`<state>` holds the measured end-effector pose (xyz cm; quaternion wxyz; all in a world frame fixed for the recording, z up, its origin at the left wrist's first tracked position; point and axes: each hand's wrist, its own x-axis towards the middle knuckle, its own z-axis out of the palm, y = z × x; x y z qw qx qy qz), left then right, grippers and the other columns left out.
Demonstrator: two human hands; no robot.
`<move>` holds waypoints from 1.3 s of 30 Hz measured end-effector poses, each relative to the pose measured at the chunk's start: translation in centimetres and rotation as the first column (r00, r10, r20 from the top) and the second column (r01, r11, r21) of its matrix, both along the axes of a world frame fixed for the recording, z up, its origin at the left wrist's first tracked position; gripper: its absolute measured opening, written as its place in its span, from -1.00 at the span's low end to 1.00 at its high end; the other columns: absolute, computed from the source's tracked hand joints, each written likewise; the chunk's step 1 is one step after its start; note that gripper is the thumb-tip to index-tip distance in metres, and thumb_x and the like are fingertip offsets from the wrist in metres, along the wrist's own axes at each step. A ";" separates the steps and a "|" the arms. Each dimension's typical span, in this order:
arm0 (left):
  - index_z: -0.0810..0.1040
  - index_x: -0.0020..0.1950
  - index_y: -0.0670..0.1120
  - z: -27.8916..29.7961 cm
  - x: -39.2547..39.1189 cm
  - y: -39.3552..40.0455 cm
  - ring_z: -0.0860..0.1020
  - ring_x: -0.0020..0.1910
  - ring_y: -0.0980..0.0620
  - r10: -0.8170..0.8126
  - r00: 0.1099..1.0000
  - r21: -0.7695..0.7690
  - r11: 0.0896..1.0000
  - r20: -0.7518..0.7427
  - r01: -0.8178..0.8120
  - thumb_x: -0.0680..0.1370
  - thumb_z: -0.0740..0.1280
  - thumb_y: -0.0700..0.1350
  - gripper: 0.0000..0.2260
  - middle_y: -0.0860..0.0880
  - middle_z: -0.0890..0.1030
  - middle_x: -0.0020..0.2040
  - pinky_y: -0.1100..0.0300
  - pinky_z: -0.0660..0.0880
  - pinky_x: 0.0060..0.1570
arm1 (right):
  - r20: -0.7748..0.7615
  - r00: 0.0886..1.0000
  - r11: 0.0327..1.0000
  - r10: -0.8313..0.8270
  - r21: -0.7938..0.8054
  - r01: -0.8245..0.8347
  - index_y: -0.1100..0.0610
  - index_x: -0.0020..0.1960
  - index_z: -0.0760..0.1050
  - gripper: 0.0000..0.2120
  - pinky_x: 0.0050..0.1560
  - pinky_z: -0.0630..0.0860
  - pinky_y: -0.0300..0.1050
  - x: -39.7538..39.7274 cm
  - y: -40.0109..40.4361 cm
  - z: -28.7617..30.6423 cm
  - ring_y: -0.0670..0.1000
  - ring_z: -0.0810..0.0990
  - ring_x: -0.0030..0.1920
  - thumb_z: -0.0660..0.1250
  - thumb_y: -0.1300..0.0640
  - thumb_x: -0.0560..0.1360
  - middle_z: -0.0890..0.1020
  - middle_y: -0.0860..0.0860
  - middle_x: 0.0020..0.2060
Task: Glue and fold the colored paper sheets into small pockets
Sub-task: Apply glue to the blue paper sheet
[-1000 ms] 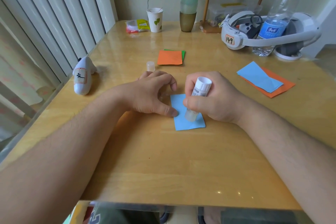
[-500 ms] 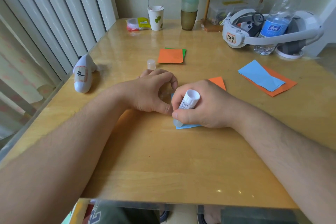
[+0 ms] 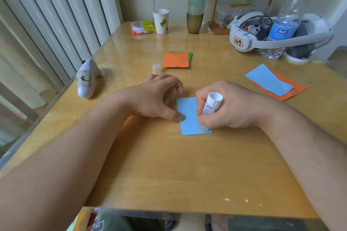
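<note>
Table: wooden table (image 3: pixel 169 165), blue paper (image 3: pixel 187 116) lying flat.
Left hand (image 3: pixel 155 97): thumb pins the paper's edge.
Right hand (image 3: pixel 225 107): fingers wrapped round glue stick (image 3: pixel 209 110).
Change: stick back at the near right edge (gluing probably continues).

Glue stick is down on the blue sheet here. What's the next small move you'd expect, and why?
Probably drawing the glue stick further along the right edge of the blue sheet. The right hand grips it with its tip pressed on the sheet's near right corner, and the left hand pins the left edge with its thumb, so the sheet is braced for a stroke.
</note>
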<state>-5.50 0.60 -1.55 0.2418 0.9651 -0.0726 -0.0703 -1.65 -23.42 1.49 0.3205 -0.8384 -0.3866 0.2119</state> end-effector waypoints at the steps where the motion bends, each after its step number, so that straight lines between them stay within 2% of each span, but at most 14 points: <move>1: 0.40 0.15 0.29 0.0 0.0 0.0 0.23 0.31 0.06 -0.003 1.000 0.002 1.000 0.000 0.003 0.17 0.47 0.41 -0.38 0.24 0.39 0.26 0.09 0.30 0.34 | -0.003 1.000 1.000 0.000 -0.002 0.000 0.03 -0.22 0.57 -0.84 -0.28 0.41 -0.11 0.0 0.0 0.0 -0.14 0.45 -0.37 0.53 0.20 0.42 0.55 -0.15 -0.41; 6: 0.40 0.15 0.29 -0.1 0.1 0.0 0.24 0.29 0.05 -0.004 1.000 0.005 1.000 0.004 0.004 0.20 0.49 0.40 -0.40 0.23 0.40 0.25 0.09 0.31 0.34 | -0.006 1.000 1.000 -0.002 -0.018 0.002 0.06 -0.25 0.54 -0.84 -0.29 0.38 -0.09 -0.1 -0.1 0.1 -0.11 0.42 -0.37 0.50 0.22 0.41 0.52 -0.11 -0.41; 9: 0.41 0.16 0.27 -0.1 0.1 0.1 0.24 0.30 0.04 -0.006 1.000 0.004 1.000 0.005 0.006 0.20 0.50 0.40 -0.39 0.24 0.40 0.25 0.08 0.32 0.35 | 0.020 1.000 0.999 -0.008 -0.046 0.009 0.08 -0.26 0.52 -0.86 -0.26 0.39 -0.03 0.1 -0.2 0.0 -0.08 0.42 -0.34 0.47 0.21 0.40 0.56 0.08 -0.32; 11: 0.41 0.16 0.26 -0.1 0.1 0.1 0.23 0.32 0.04 -0.007 1.000 -0.005 1.000 0.002 0.007 0.23 0.53 0.36 -0.41 0.24 0.39 0.27 0.09 0.31 0.35 | 0.044 0.999 0.999 -0.011 -0.046 0.013 0.10 -0.28 0.50 -0.86 -0.27 0.37 -0.01 0.2 -0.2 0.0 -0.05 0.40 -0.33 0.46 0.19 0.38 0.54 0.12 -0.32; 13: 0.41 0.16 0.26 0.0 0.1 0.1 0.22 0.32 0.04 -0.008 1.000 -0.012 1.000 -0.005 0.008 0.24 0.53 0.34 -0.42 0.23 0.39 0.27 0.10 0.30 0.35 | 0.073 0.997 0.999 -0.035 0.036 0.033 0.13 -0.31 0.46 -0.86 -0.32 0.32 -0.03 0.2 -0.2 0.1 -0.05 0.35 -0.36 0.41 0.15 0.32 0.46 0.08 -0.40; 16: 0.41 0.16 0.27 0.1 0.0 0.0 0.22 0.32 0.05 -0.005 1.000 -0.015 1.000 -0.023 0.005 0.19 0.47 0.39 -0.39 0.24 0.40 0.27 0.10 0.30 0.35 | 0.072 0.996 0.971 -0.057 0.236 0.038 0.17 -0.36 0.43 -0.86 -0.39 0.27 -0.20 0.1 0.1 0.3 -0.10 0.33 -0.40 0.38 0.17 0.29 0.45 0.16 -0.42; 18: 0.41 0.16 0.27 0.2 0.0 0.0 0.22 0.32 0.05 0.003 0.999 -0.021 1.000 -0.033 -0.003 0.20 0.47 0.38 -0.41 0.24 0.39 0.27 0.09 0.30 0.37 | 0.058 0.997 0.958 -0.043 0.285 0.025 0.15 -0.34 0.47 -0.86 -0.37 0.29 -0.25 -0.3 0.6 0.0 -0.13 0.37 -0.39 0.41 0.15 0.30 0.48 0.07 -0.44; 20: 0.41 0.17 0.27 0.2 0.0 -0.1 0.21 0.35 0.05 0.001 0.999 -0.004 1.000 -0.032 -0.001 0.19 0.46 0.40 -0.38 0.25 0.37 0.29 0.08 0.29 0.40 | 0.052 0.999 0.964 -0.017 0.267 0.002 0.11 -0.30 0.53 -0.88 -0.35 0.33 -0.30 -0.7 1.1 -0.5 -0.16 0.43 -0.37 0.44 0.11 0.33 0.51 -0.11 -0.44; 22: 0.42 0.22 0.28 0.3 -0.1 -0.2 0.18 0.40 0.05 -0.006 0.999 0.029 1.000 -0.031 0.007 0.15 0.44 0.44 -0.31 0.26 0.34 0.35 0.09 0.26 0.41 | 0.061 0.998 0.972 0.019 0.232 -0.033 0.08 -0.26 0.57 -0.88 -0.34 0.36 -0.35 -1.1 1.5 -0.9 -0.18 0.46 -0.34 0.49 0.10 0.36 0.54 -0.17 -0.41; 25: 0.40 0.25 0.30 0.3 -0.3 -0.3 0.17 0.43 0.06 -0.003 0.999 0.048 0.999 -0.036 0.005 0.11 0.41 0.45 -0.26 0.26 0.31 0.38 0.04 0.23 0.46 | 0.054 0.997 0.980 0.050 0.192 -0.059 0.04 -0.22 0.59 -0.85 -0.32 0.38 -0.34 -1.2 1.7 -1.2 -0.18 0.47 -0.33 0.55 0.15 0.43 0.56 -0.17 -0.38; 29: 0.38 0.20 0.32 0.4 -0.4 -0.4 0.17 0.41 0.06 -0.005 0.999 0.044 0.999 -0.045 0.007 0.10 0.42 0.41 -0.30 0.26 0.32 0.36 -0.05 0.24 0.49 | 0.039 0.997 0.985 0.066 0.158 -0.072 0.04 -0.21 0.61 -0.85 -0.30 0.38 -0.34 -1.4 2.0 -1.3 -0.18 0.48 -0.32 0.55 0.18 0.46 0.55 -0.20 -0.38; 39: 0.38 0.15 0.33 0.2 -0.3 -0.2 0.20 0.35 0.06 -0.013 0.999 0.041 0.999 -0.032 0.014 0.13 0.45 0.45 -0.35 0.27 0.33 0.32 0.02 0.25 0.46 | -0.019 0.999 0.994 0.046 0.097 -0.044 0.10 -0.21 0.56 -0.83 -0.36 0.35 -0.28 -1.1 1.2 -0.9 -0.17 0.41 -0.40 0.53 0.25 0.43 0.48 -0.20 -0.45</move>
